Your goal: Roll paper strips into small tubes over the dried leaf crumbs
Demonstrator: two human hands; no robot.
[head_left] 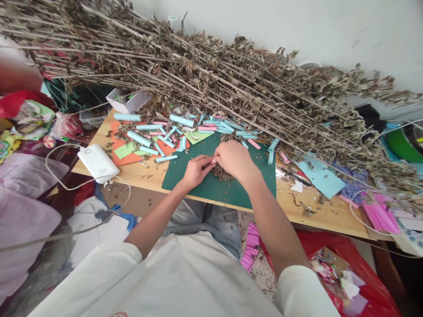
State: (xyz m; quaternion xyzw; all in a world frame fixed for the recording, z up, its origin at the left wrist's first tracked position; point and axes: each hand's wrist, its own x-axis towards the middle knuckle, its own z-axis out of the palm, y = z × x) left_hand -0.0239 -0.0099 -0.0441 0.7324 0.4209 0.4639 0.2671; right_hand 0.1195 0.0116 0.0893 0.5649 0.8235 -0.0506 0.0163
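Many tubes [139,138] look done, left of and beyond green mat [218,193]; over it, left hand [194,171] and right hand [235,158] closely pinch a pink roll [214,161]; leaf heap [222,173] remains.

Left hand [196,172], right hand [235,159] close together, curled

Your left hand [196,171] and right hand [236,158] cover most of the pink piece [214,161]; can't tell its full shape. Your right hand also hides part of the leaf pile [222,175]. Stalks [198,70] block the counter's [330,213] back edge, run out of frame left and right. Power bank [98,163] lettering too small for you to read. Green bowl [403,143] cut off right. Red thing [16,72] far left blurred.
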